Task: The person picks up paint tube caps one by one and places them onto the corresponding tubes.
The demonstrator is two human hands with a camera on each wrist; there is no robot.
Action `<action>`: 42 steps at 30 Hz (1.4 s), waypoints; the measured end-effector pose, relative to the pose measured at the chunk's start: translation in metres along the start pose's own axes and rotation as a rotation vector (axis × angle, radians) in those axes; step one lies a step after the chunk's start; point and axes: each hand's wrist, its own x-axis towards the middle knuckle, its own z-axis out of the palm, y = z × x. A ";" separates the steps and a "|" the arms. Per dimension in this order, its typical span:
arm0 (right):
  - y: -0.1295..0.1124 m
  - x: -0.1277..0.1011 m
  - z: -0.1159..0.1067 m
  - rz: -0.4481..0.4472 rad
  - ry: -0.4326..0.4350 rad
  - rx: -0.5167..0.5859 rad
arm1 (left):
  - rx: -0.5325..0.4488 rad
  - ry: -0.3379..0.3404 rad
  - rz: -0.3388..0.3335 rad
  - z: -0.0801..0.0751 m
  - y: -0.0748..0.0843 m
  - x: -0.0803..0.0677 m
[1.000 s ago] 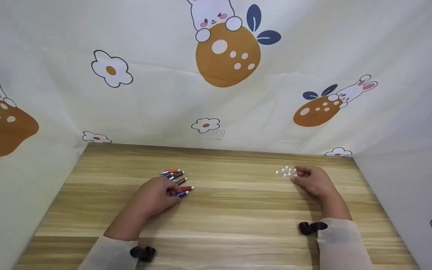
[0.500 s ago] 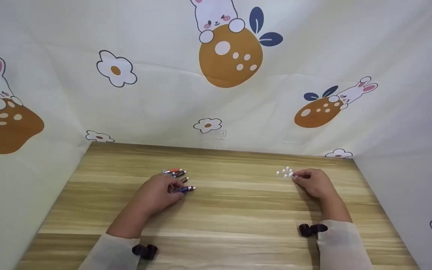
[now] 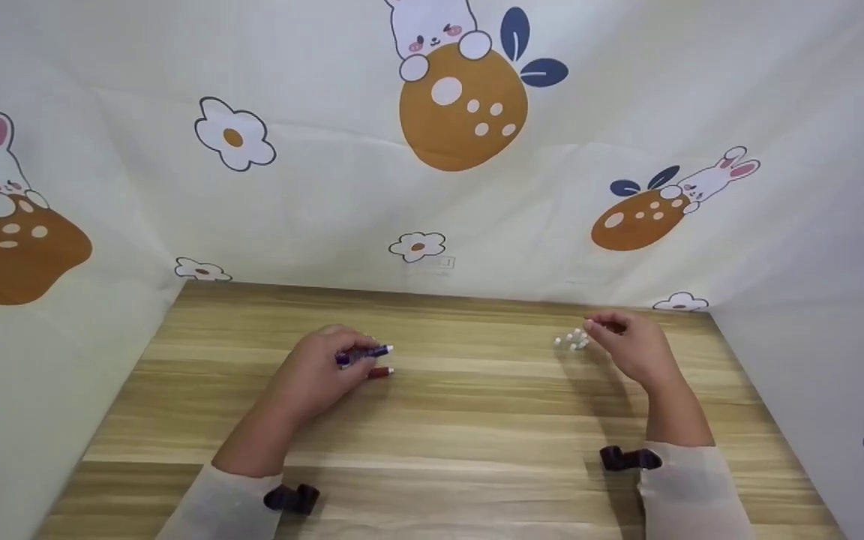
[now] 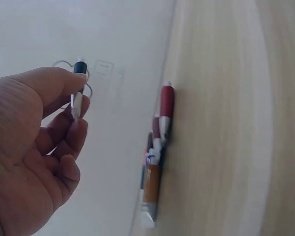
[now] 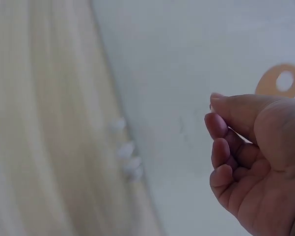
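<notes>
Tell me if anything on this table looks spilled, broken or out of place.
Nothing stands out. The left hand holds a purple pen above the other pens, which lie together on the table. The small white pieces sit in one cluster by the right hand.

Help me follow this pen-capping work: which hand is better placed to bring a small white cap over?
Right. The right hand is raised just beside the small white caps, fingers pinched; the left hand already grips the purple pen.

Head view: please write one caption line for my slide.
Left hand lifts a purple pen; right hand hovers beside white caps.
</notes>
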 end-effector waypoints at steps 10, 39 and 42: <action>-0.061 -0.033 -0.009 -0.138 0.093 0.116 | -0.066 0.088 0.073 -0.006 0.031 -0.011; -0.128 -0.094 -0.012 -0.479 0.309 0.085 | -0.076 0.235 0.397 -0.013 0.087 -0.046; -0.129 -0.096 -0.010 -0.513 0.330 0.080 | -0.070 0.243 0.427 -0.013 0.090 -0.048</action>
